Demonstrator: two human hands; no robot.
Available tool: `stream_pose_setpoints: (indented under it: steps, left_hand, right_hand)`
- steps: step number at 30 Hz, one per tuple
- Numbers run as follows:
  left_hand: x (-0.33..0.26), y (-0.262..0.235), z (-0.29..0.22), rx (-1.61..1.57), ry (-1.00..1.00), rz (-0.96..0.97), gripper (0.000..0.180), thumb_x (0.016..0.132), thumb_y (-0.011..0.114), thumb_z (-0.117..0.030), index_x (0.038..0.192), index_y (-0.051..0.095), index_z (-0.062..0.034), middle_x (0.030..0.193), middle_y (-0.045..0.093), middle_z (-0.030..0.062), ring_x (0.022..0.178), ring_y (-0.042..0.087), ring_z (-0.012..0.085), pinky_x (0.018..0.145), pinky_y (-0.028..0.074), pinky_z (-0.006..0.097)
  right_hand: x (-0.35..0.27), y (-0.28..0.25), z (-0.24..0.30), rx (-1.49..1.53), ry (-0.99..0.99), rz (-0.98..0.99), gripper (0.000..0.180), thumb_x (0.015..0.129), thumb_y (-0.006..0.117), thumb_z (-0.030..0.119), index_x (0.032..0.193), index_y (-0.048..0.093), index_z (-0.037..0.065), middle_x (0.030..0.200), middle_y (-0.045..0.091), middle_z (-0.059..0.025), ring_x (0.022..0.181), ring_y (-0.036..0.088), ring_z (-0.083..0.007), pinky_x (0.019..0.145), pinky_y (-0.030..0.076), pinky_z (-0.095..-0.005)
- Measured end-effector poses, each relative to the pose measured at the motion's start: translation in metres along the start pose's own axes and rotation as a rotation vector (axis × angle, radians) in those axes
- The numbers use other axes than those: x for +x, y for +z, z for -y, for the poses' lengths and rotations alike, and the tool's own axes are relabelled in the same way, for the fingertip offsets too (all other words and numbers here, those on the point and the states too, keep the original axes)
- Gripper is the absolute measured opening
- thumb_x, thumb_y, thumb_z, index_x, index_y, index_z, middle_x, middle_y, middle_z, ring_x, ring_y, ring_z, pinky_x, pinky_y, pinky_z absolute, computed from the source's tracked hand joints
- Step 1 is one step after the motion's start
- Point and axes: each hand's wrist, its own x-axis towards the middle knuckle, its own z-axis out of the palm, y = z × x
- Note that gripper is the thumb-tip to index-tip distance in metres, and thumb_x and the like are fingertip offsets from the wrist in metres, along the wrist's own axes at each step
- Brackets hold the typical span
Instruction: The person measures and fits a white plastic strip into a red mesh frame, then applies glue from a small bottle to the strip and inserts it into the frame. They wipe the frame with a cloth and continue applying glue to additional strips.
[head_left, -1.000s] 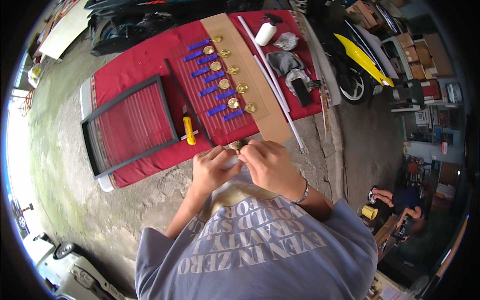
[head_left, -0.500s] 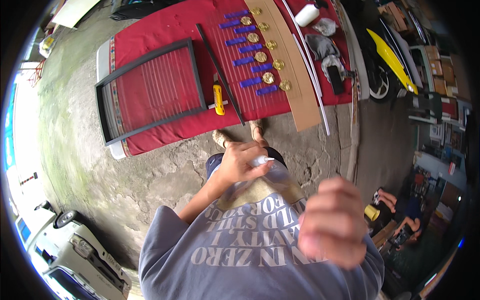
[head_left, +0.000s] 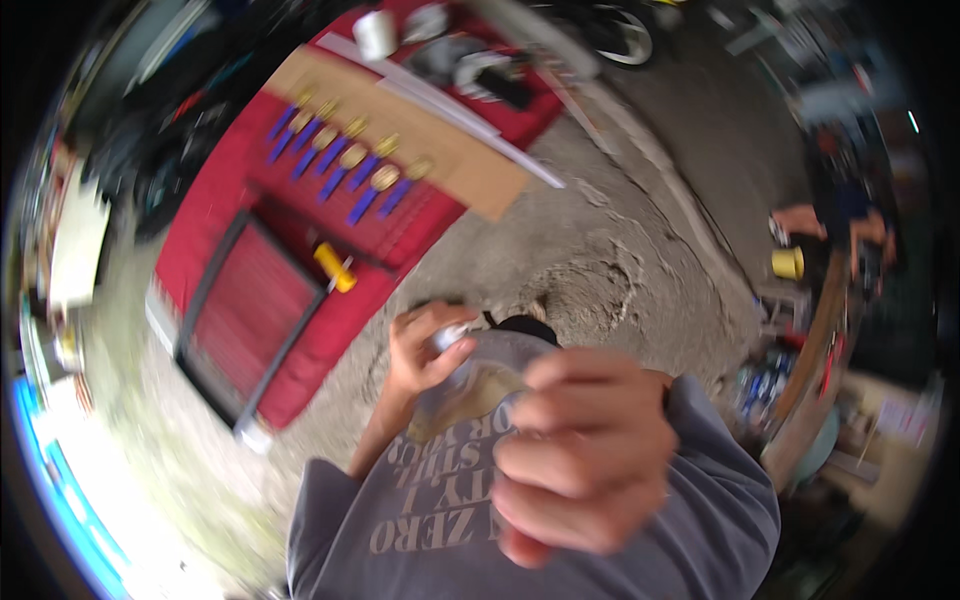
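In my left hand (head_left: 425,345), held low in front of my shirt, is a small white tube (head_left: 450,336); its tip is blurred. Close to the camera, my right hand (head_left: 590,455) is raised with its fingers curled, and whatever it may hold is hidden. On the red-covered table (head_left: 365,310) lies a dark rectangular frame (head_left: 288,350) with a yellow utility knife (head_left: 335,268) beside it. Gold medals (head_left: 385,178) with purple ribbons lie in rows farther along, partly over a brown cardboard strip (head_left: 480,185). Neither hand touches the table.
White strips (head_left: 440,95) run alongside the cardboard. A white bottle (head_left: 375,36) and a dark phone-like object (head_left: 503,88) on crumpled cloth lie at the table's far end. To the right, a person (head_left: 865,225) is near a yellow container (head_left: 787,264).
My view has swung to the right, so the table now sits further left and tilted. My left hand still holds the white tube. My right hand has come nearer the middle, still curled.
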Motion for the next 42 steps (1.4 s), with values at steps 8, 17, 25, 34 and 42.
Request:
stream_pose_setpoints:
  steps: [8,17,25,34,42]
  left_hand:
    - [0.003,0.222,-0.029,-0.484,0.008,0.226,0.042,0.092,0.063,-0.039,0.086,0.069,0.0023,0.072,0.066,0.0105,0.060,0.061,0.0182,0.054,0.044,0.030]
    - [0.000,0.439,-0.103,-0.570,0.018,1.120,0.027,0.088,0.067,-0.024,0.084,0.068,0.0025,0.067,0.061,0.0061,0.058,0.056,0.0147,0.053,0.038,0.028]
    - [-0.037,0.611,-0.167,-0.742,-0.153,1.559,0.034,0.081,0.076,-0.014,0.109,0.061,-0.0007,0.095,0.064,0.0065,0.085,0.063,0.0142,0.074,0.048,0.026]
    - [-0.084,0.817,-0.219,-0.969,-0.570,1.864,0.068,0.077,0.081,-0.006,0.132,0.040,-0.0075,0.100,0.058,0.0061,0.098,0.058,0.0155,0.084,0.047,0.029]
    - [-0.109,0.974,-0.284,-0.986,-0.322,1.977,0.052,0.081,0.081,-0.017,0.123,0.053,-0.0041,0.102,0.062,0.0082,0.095,0.060,0.0132,0.074,0.049,0.027]
  right_hand:
    - [-0.167,-0.194,0.028,-0.529,0.494,0.087,0.019,0.088,0.068,0.020,0.099,0.057,0.010,0.082,0.055,-0.0036,0.072,0.057,-0.0203,0.062,0.043,-0.0320]
    - [-0.291,-0.353,0.157,-0.839,0.860,-0.219,0.017,0.083,0.067,0.014,0.098,0.060,0.010,0.082,0.057,-0.0035,0.076,0.060,-0.0237,0.067,0.046,-0.0366]
    - [-0.377,-0.429,0.223,-1.150,1.075,-0.714,0.016,0.081,0.071,0.005,0.092,0.061,0.008,0.081,0.063,-0.0090,0.072,0.062,-0.0292,0.064,0.048,-0.0394]
    - [-0.441,-0.569,0.265,-1.375,1.200,-0.978,0.011,0.085,0.067,0.002,0.090,0.058,0.006,0.075,0.061,-0.0096,0.066,0.059,-0.0306,0.060,0.047,-0.0397]
    - [-0.484,-0.696,0.305,-1.519,1.262,-1.083,0.012,0.085,0.067,0.000,0.091,0.058,0.004,0.076,0.061,-0.0109,0.064,0.059,-0.0314,0.057,0.045,-0.0387]
